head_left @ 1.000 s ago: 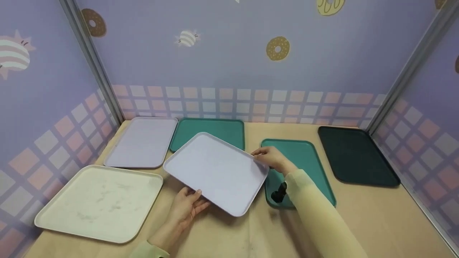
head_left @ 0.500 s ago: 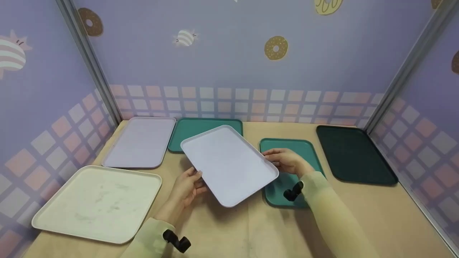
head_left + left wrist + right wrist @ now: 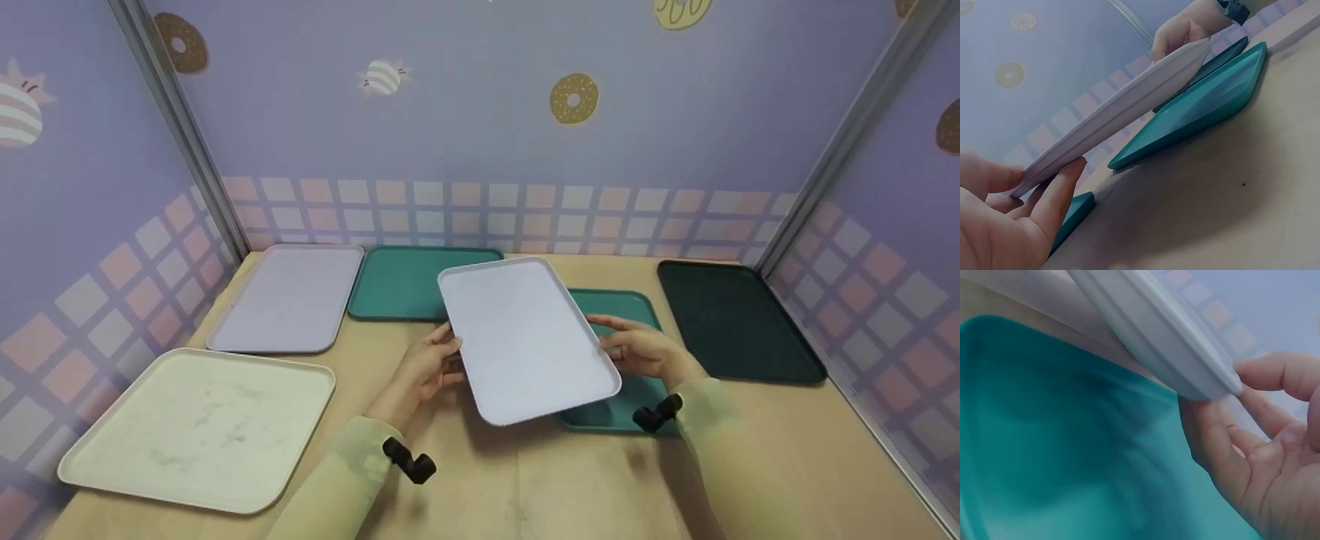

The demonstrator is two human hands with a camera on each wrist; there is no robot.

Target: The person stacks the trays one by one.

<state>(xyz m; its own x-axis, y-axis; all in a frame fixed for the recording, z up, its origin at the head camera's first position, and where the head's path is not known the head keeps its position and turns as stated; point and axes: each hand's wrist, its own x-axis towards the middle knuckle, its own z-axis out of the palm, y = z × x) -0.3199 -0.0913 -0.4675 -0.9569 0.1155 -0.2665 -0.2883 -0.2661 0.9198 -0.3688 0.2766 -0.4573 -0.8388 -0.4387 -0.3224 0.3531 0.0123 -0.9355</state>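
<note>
A pale lavender tray [image 3: 529,341] is held up off the table, turned at an angle, its inner face toward the head camera. On its left edge my left hand [image 3: 427,366] grips the rim, thumb above and fingers beneath, as the left wrist view shows with the tray's side [image 3: 1112,115]. My right hand [image 3: 637,349] pinches the opposite edge between thumb and fingers; the right wrist view has that hand [image 3: 1264,433] at the tray's rim [image 3: 1168,337]. Below and behind the held tray lies a green tray [image 3: 622,304], partly hidden by it and the right hand.
A second lavender tray [image 3: 289,300] and another green tray [image 3: 397,285] lie along the back wall. The cream marbled tray [image 3: 199,431] is at front left, a dark green tray [image 3: 739,322] at far right. Patterned walls [image 3: 480,135] enclose the wooden table [image 3: 517,487] on three sides.
Both hands have carried the lavender tray to the right and turned it clockwise, so its long sides now run more front to back. The trays on the table stay where they were.
</note>
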